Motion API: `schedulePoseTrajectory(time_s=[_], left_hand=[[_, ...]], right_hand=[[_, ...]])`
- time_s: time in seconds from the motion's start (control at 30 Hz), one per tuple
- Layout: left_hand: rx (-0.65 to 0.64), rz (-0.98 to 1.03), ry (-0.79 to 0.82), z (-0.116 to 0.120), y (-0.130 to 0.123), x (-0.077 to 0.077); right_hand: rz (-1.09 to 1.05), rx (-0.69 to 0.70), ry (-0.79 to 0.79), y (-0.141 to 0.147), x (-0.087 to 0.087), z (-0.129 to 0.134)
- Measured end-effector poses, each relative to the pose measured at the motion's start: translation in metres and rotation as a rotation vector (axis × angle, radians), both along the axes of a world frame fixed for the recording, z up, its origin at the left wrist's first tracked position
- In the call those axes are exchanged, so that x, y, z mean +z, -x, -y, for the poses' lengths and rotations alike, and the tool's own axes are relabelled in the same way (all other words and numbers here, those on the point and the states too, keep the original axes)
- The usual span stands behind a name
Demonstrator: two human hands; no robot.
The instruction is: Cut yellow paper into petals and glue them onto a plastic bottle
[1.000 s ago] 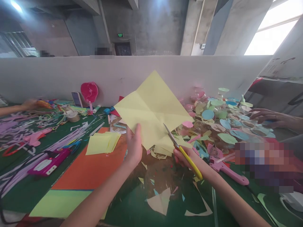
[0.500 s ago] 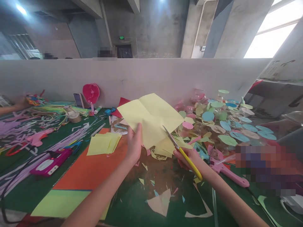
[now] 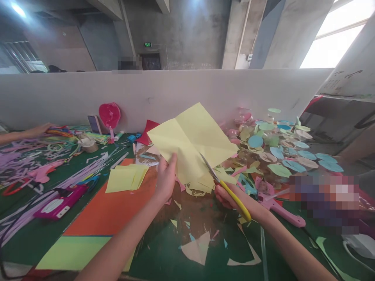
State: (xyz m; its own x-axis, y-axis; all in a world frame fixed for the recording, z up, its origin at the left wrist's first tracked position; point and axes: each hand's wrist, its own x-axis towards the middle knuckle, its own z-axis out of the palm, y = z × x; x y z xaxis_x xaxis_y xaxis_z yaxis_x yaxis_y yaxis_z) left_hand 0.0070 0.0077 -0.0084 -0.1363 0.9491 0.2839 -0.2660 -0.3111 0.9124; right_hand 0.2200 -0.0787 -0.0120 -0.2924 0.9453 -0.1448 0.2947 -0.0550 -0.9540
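Note:
My left hand (image 3: 166,175) pinches the lower left edge of a creased sheet of yellow paper (image 3: 191,140), thumb on the near face. The sheet is held up above the table, tilted toward me. My right hand (image 3: 227,195) grips a pair of yellow-handled scissors (image 3: 236,201), with the blades pointing up and left in front of the sheet. Whether the blades touch the paper I cannot tell. Below lie yellow offcuts (image 3: 202,186) and a piece of pale pink paper (image 3: 197,248). Left of my left hand rests a stack of yellow squares (image 3: 125,177) on orange paper (image 3: 113,210).
Many paper discs (image 3: 279,169) on clear plastic pieces crowd the right. A pink glue gun (image 3: 283,212) lies near my right forearm. On the left are pipe cleaners (image 3: 70,183), a magenta box (image 3: 61,202) with a cable, and another person's hand (image 3: 38,130). A white partition (image 3: 175,89) stands behind.
The yellow sheet has tilted and its top corner has risen and shifted right. The other person's hand at the left has moved across the pipe cleaners. My view has shifted slightly.

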Motion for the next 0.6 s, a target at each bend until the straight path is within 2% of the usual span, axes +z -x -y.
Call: schedulePoseTrajectory(time_s=[0.27,0.47,0.6], left_hand=[[0.034,-0.017,0.006,-0.001,-0.001,-0.003],[0.001,-0.022,0.037,0.002,-0.002,-0.001],[0.002,-0.058,0.033,0.005,-0.003,-0.001]], right_hand=[[0.157,-0.094,-0.004,0.001,-0.007,-0.004],[-0.085,-0.014,0.032,0.003,0.001,0.002],[-0.109,-0.009,0.014,0.004,0.004,0.003]])
